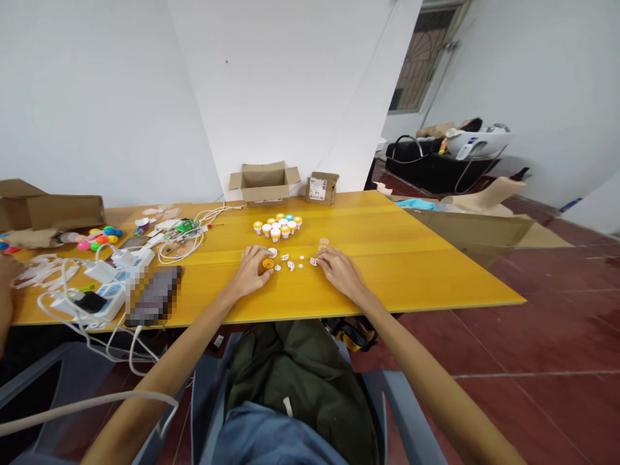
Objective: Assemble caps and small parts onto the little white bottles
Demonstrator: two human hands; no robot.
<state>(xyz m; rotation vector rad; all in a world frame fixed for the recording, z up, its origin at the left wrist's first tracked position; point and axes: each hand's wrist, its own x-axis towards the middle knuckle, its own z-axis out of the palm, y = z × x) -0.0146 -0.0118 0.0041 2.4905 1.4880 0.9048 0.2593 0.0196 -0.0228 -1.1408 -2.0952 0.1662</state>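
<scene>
Left hand curves round orange disc; cannot tell if gripped. Right hand pinches patterned white piece. Between hands: small white pieces. Just beyond right hand: translucent cup. Farther, beyond left: clustered white-and-orange containers.

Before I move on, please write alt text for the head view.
A person's left hand is at a round orange piece, the right hand at a small white piece, over a yellow table. Small white parts lie between; beyond stand clustered white-and-orange containers and two cardboard boxes.
</scene>
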